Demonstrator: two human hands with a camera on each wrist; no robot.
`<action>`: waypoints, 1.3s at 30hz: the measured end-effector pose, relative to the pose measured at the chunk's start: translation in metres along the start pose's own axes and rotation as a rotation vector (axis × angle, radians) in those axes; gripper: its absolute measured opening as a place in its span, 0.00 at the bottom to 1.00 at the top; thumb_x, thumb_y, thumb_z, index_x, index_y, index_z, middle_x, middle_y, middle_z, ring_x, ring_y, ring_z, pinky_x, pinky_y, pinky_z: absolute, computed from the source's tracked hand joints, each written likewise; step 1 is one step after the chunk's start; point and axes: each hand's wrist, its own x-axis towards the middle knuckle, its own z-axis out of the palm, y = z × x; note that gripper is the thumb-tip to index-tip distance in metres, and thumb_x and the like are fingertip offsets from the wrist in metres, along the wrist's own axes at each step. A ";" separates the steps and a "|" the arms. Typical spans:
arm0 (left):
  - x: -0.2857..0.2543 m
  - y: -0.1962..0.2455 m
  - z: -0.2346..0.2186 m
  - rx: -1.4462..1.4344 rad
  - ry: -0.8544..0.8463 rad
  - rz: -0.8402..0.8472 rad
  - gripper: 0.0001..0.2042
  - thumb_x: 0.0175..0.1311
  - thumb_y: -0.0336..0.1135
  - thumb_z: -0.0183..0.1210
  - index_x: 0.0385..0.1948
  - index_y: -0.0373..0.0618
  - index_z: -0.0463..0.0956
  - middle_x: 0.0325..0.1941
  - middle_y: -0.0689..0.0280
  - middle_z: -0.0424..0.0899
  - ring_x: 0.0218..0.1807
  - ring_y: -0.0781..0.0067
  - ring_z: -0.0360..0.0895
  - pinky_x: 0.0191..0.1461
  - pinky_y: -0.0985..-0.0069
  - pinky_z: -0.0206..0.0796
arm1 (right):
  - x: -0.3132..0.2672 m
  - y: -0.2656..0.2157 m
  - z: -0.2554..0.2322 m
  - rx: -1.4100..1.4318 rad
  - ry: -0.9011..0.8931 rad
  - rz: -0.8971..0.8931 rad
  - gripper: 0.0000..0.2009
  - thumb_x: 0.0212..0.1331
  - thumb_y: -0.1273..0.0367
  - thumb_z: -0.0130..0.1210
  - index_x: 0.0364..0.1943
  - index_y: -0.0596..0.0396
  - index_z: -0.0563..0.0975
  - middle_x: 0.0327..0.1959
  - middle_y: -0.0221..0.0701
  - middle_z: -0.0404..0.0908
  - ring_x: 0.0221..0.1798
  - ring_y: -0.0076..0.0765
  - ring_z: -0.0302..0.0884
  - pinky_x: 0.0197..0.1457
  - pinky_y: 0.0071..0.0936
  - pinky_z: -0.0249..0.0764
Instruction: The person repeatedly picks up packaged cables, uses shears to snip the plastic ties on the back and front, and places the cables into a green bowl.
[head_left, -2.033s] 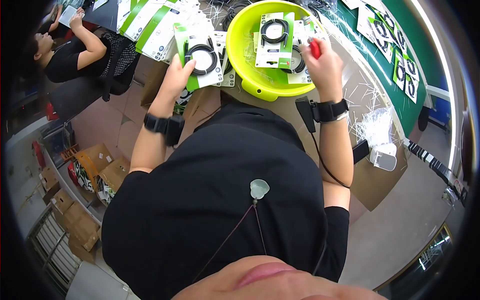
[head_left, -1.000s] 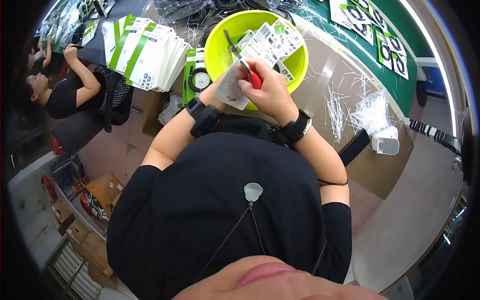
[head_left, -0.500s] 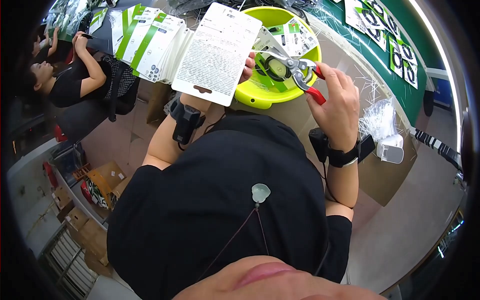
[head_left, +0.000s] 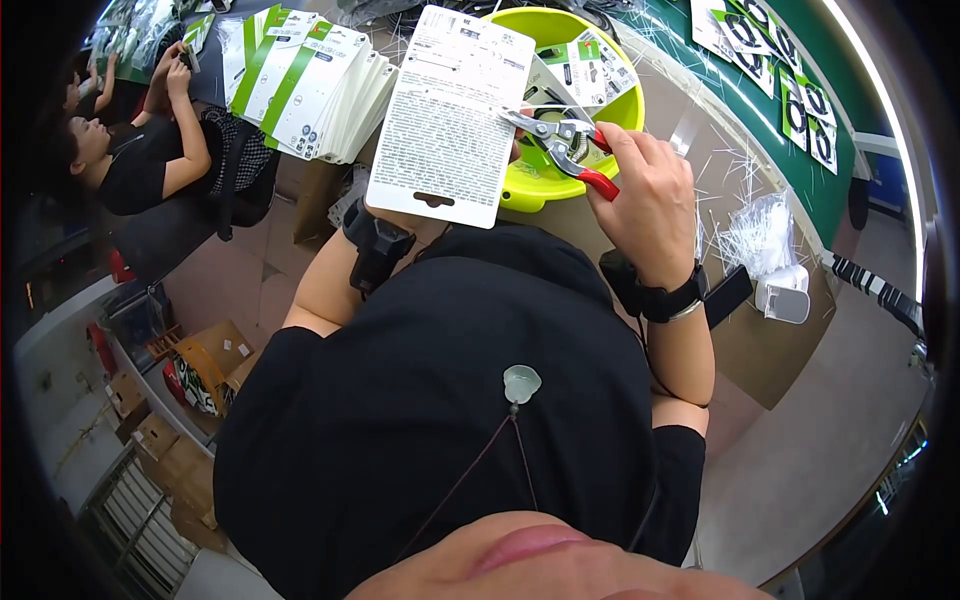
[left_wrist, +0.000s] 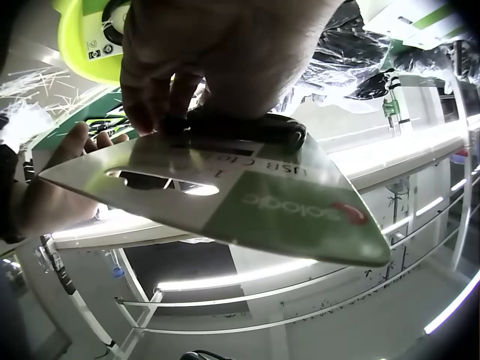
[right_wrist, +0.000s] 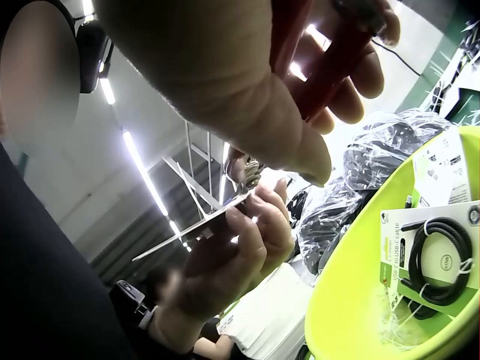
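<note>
My left hand [right_wrist: 232,262] holds a white packaging card [head_left: 450,120] from behind, its printed back facing up with the hang slot toward me. In the left wrist view, the card's green-and-white front shows, with a black cable [left_wrist: 289,129] coiled against it under the fingers. Red-handled pruning shears [head_left: 568,140] are gripped in my right hand [head_left: 645,200]. Their blade tips are right at the card's right edge, beside a thin white cable tie [head_left: 558,108] that sticks out there.
Behind the card stands a yellow-green basin [head_left: 625,115] with carded cables [right_wrist: 439,259] inside. To the left lies a stack of white-and-green cards [head_left: 310,85]. Loose white tie ends [head_left: 735,225] and a black phone [head_left: 728,295] are on the right. Another person [head_left: 140,150] sits at far left.
The left hand picked up a carded cable from beside the basin and turned it back side up. The right hand brought the shears over; during the last half second their tips moved left to the card's edge.
</note>
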 end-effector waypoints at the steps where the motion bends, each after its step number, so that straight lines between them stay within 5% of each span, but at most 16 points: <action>1: -0.001 0.000 0.002 -0.006 0.007 0.019 0.25 0.68 0.45 0.47 0.60 0.35 0.59 0.52 0.53 0.76 0.45 0.66 0.78 0.45 0.75 0.76 | 0.000 0.000 0.000 -0.001 -0.002 -0.008 0.25 0.40 0.70 0.64 0.49 0.51 0.75 0.41 0.34 0.77 0.46 0.40 0.73 0.48 0.34 0.66; 6: 0.000 -0.001 0.000 0.011 -0.023 0.010 0.25 0.68 0.45 0.47 0.59 0.34 0.60 0.52 0.53 0.75 0.47 0.65 0.78 0.45 0.74 0.77 | -0.001 0.000 -0.002 -0.057 -0.028 -0.012 0.25 0.41 0.70 0.64 0.49 0.51 0.75 0.41 0.34 0.77 0.46 0.40 0.74 0.48 0.35 0.66; 10: 0.003 0.002 -0.002 0.014 -0.108 -0.063 0.26 0.68 0.47 0.47 0.59 0.34 0.61 0.53 0.51 0.75 0.48 0.63 0.78 0.45 0.73 0.77 | -0.001 0.006 0.002 0.130 -0.257 0.186 0.25 0.42 0.70 0.63 0.50 0.50 0.74 0.40 0.34 0.78 0.45 0.40 0.74 0.49 0.36 0.67; 13: 0.003 0.005 -0.002 -0.168 -0.031 -0.174 0.28 0.67 0.49 0.47 0.59 0.33 0.60 0.53 0.49 0.73 0.47 0.61 0.79 0.45 0.72 0.77 | 0.001 0.016 0.003 0.441 0.129 0.184 0.25 0.42 0.71 0.63 0.51 0.49 0.74 0.40 0.35 0.78 0.45 0.41 0.74 0.49 0.37 0.68; 17: 0.007 -0.002 -0.002 -0.190 -0.079 -0.170 0.31 0.65 0.51 0.50 0.60 0.34 0.58 0.52 0.46 0.72 0.47 0.57 0.79 0.46 0.69 0.77 | 0.009 0.013 -0.009 0.070 0.115 0.003 0.26 0.42 0.72 0.62 0.52 0.49 0.74 0.40 0.34 0.77 0.45 0.41 0.73 0.49 0.36 0.67; 22: 0.013 -0.007 -0.012 -0.193 -0.187 -0.204 0.34 0.63 0.53 0.52 0.62 0.35 0.56 0.52 0.44 0.71 0.48 0.54 0.78 0.48 0.65 0.77 | 0.014 0.009 -0.008 0.044 0.118 0.003 0.26 0.42 0.72 0.62 0.52 0.49 0.74 0.41 0.34 0.77 0.45 0.41 0.73 0.49 0.35 0.67; 25: 0.013 -0.006 -0.013 -0.335 -0.205 -0.293 0.36 0.60 0.54 0.53 0.61 0.34 0.55 0.52 0.43 0.63 0.50 0.48 0.68 0.52 0.56 0.72 | 0.016 0.008 -0.007 -0.010 0.136 -0.034 0.26 0.42 0.72 0.62 0.52 0.49 0.74 0.42 0.34 0.77 0.44 0.40 0.73 0.48 0.34 0.67; 29: 0.010 -0.006 -0.008 -0.286 -0.160 -0.273 0.36 0.60 0.55 0.53 0.62 0.35 0.55 0.52 0.43 0.64 0.49 0.49 0.69 0.50 0.58 0.74 | 0.015 0.004 -0.008 -0.079 0.070 0.004 0.26 0.41 0.73 0.62 0.52 0.49 0.74 0.41 0.34 0.77 0.45 0.40 0.73 0.49 0.34 0.67; 33: 0.011 -0.008 -0.005 -0.273 -0.175 -0.208 0.32 0.66 0.51 0.48 0.62 0.35 0.55 0.52 0.44 0.72 0.49 0.52 0.77 0.50 0.59 0.75 | 0.014 0.024 0.012 0.448 -0.010 0.202 0.27 0.41 0.74 0.61 0.52 0.49 0.74 0.41 0.34 0.77 0.45 0.40 0.74 0.50 0.34 0.68; 39: 0.004 -0.007 -0.001 -0.215 -0.072 -0.176 0.28 0.68 0.50 0.45 0.62 0.36 0.57 0.54 0.43 0.71 0.51 0.50 0.76 0.50 0.59 0.74 | 0.013 0.006 0.000 0.284 0.140 0.021 0.27 0.40 0.75 0.61 0.52 0.49 0.74 0.40 0.34 0.77 0.45 0.41 0.74 0.51 0.35 0.68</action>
